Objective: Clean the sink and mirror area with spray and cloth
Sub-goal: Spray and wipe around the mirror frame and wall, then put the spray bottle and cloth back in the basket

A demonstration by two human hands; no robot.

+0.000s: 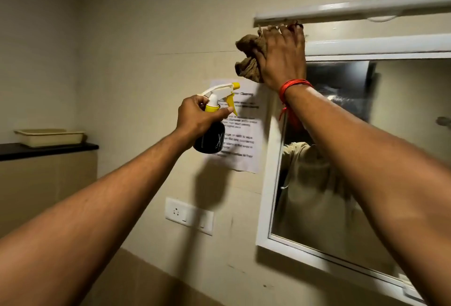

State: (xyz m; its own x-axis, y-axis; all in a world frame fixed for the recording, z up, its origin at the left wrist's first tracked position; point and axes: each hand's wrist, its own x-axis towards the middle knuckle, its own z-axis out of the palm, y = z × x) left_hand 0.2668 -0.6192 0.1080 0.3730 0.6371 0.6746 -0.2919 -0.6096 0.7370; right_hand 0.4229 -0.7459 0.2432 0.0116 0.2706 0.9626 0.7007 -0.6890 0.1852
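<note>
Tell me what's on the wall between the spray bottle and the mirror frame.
In the head view, a printed paper notice is stuck to the wall between the spray bottle in the left hand and the mirror frame; the bottle overlaps its left edge.

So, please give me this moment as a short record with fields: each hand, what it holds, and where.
left hand: holds spray bottle, black body, yellow and white trigger head, raised in front of the paper notice
right hand: presses brown cloth at top left corner of the mirror frame
above the cloth: white light fixture
sink: not in view
</note>
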